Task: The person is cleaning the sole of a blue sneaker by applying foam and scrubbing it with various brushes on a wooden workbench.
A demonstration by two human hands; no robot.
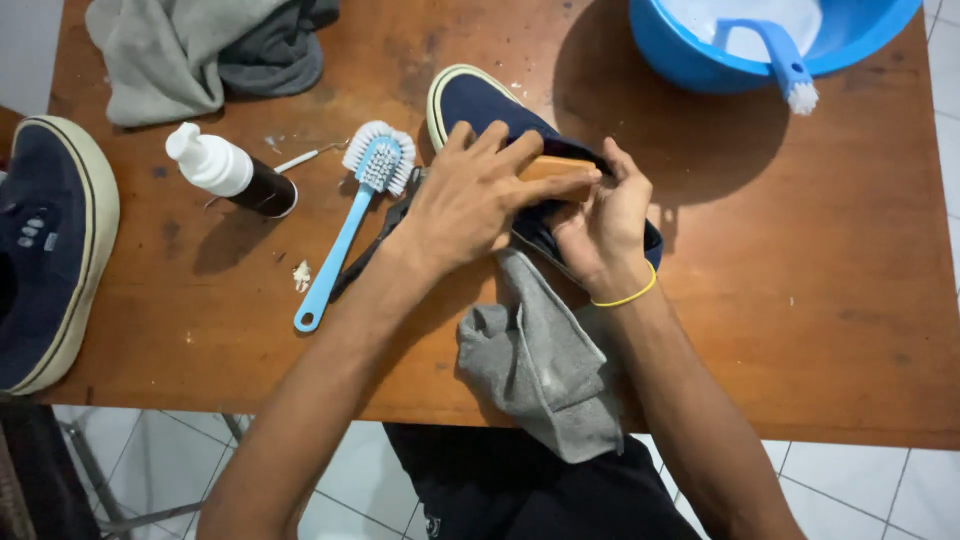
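Note:
A navy canvas shoe [478, 103] with a cream sole lies at the middle of the wooden table [820, 300], toe pointing away. My left hand [475, 195] presses a wooden-backed brush [553, 167] onto the shoe's upper. My right hand [605, 225], a yellow band at its wrist, grips the shoe's heel side from the right. A grey cloth [540, 365] lies under the shoe and hangs over the near table edge.
A light blue brush with white bristles [352, 215] lies left of the shoe, beside a dark bottle with a white pump top [228, 172]. The second navy shoe [45, 245] sits at the left edge. Grey cloths [190, 50] lie far left; a blue basin [760, 40] holding a brush stands far right.

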